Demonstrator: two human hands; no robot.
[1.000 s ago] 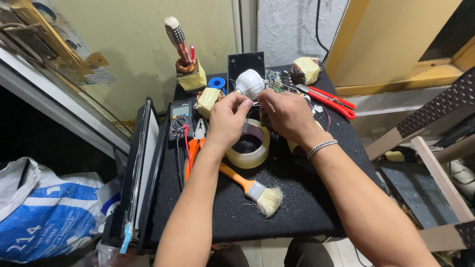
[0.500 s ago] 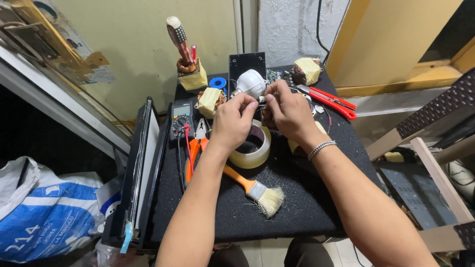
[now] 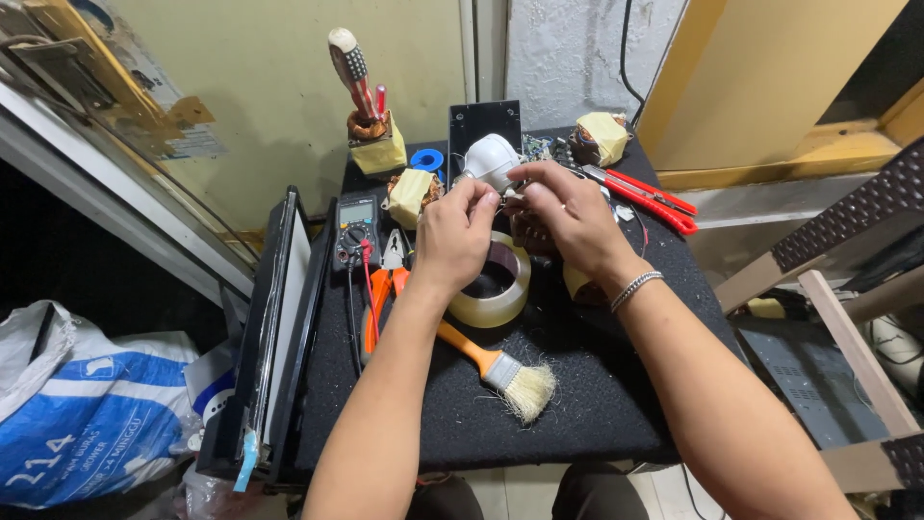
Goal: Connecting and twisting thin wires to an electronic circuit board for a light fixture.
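Both of my hands meet over the back middle of a small black-covered table [image 3: 597, 404]. My left hand [image 3: 454, 234] pinches the lower edge of a white rounded bulb-like housing [image 3: 489, 159]. My right hand [image 3: 563, 214] has its fingers closed on the same white housing from the right, with a dark part under its palm that I cannot make out. A silver bracelet [image 3: 635, 286] is on my right wrist. Below my hands lies a roll of clear tape [image 3: 496, 289].
An orange-handled brush [image 3: 500, 371] lies in front of the tape. Orange pliers [image 3: 383, 289] and a multimeter [image 3: 354, 229] are at the left, red cutters [image 3: 654, 197] at the right. Yellow-taped coils [image 3: 412, 193], a screwdriver [image 3: 351, 72] and a blue solder spool [image 3: 426, 159] stand behind. A flat panel [image 3: 279, 318] leans at the left edge.
My hands have stayed on the white housing and shifted only slightly; the fingers have re-gripped around it. Other things on the table have not moved.
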